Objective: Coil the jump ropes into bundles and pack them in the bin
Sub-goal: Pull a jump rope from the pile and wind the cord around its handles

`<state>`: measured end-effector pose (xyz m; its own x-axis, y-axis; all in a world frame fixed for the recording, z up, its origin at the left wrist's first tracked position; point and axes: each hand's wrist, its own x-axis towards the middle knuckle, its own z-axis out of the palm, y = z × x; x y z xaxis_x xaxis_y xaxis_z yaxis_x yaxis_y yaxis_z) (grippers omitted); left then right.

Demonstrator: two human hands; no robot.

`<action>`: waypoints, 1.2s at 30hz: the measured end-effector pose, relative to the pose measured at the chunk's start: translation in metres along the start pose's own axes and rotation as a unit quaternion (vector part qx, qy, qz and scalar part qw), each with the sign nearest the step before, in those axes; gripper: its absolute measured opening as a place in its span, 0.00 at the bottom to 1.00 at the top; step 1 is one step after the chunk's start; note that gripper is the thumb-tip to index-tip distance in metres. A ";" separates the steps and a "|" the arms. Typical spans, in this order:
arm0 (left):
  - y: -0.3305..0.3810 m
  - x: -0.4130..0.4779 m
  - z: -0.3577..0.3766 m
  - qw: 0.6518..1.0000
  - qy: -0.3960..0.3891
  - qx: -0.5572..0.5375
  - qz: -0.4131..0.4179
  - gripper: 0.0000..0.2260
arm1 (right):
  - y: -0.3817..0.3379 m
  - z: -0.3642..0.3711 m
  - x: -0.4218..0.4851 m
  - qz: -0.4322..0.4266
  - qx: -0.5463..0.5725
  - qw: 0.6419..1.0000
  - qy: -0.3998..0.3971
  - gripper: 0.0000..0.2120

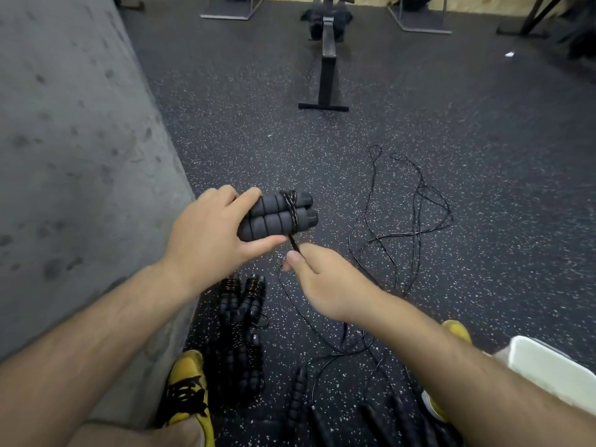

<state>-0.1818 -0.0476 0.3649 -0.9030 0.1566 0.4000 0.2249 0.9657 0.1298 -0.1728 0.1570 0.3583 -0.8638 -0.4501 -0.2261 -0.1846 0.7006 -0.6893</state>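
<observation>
Coiling is under way and packing has not begun: the left hand (pixel 206 233) is clamped on the paired foam handles (pixel 277 217), held above the speckled floor (pixel 225 140). The right hand (pixel 322 279), just beside it, pinches the black cord (pixel 292 209) close below the few turns already wound. The rest of the cord trails down among loose loops, so the next move likely calls for taut, even wraps round the handles; the white bin (pixel 548 369) stands at the person's right.
</observation>
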 end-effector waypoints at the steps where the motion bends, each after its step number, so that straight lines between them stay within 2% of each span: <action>1: -0.005 0.001 0.002 1.000 -0.004 0.013 0.003 0.30 | -0.001 -0.001 -0.003 -0.002 -0.017 1.000 -0.001 0.17; 5: -0.017 0.005 0.009 0.998 -0.023 0.065 0.015 0.31 | -0.006 -0.012 -0.015 -0.028 -0.058 0.998 -0.005 0.17; 10: -0.015 0.003 0.017 0.994 -0.051 0.092 0.037 0.30 | -0.006 -0.026 -0.026 -0.111 -0.108 0.988 0.004 0.14; 15: -0.001 -0.001 0.019 0.990 -0.067 0.079 0.093 0.31 | 0.002 -0.043 -0.028 -0.174 -0.215 0.959 0.066 0.11; 19: 0.006 -0.006 0.017 0.983 -0.100 0.025 0.155 0.34 | 0.010 -0.061 -0.025 -0.211 -0.265 0.935 0.105 0.17; 20: 0.009 -0.007 0.016 0.980 -0.106 0.004 0.170 0.34 | 0.015 -0.065 -0.023 -0.219 -0.261 0.934 0.111 0.16; 23: 0.019 -0.011 0.012 0.971 -0.109 -0.054 0.206 0.34 | 0.033 -0.074 -0.015 -0.233 -0.254 0.930 0.130 0.08; 27: 0.034 -0.014 0.002 0.963 -0.101 -0.114 0.221 0.32 | 0.050 -0.082 -0.009 -0.222 -0.206 0.942 0.147 0.11; 34: 0.050 -0.022 -0.015 0.957 -0.109 -0.189 0.190 0.27 | 0.057 -0.062 -0.006 -0.145 -0.033 0.986 0.073 0.07; 36: 0.051 -0.023 -0.019 0.957 -0.111 -0.204 0.172 0.25 | 0.051 -0.058 -0.009 -0.127 0.044 0.990 0.048 0.10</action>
<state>-0.1426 -0.0056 0.3791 -0.7948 0.5349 0.2866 0.6068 0.6949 0.3859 -0.2016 0.2283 0.3650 -0.8363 -0.5478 0.0251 -0.3632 0.5189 -0.7739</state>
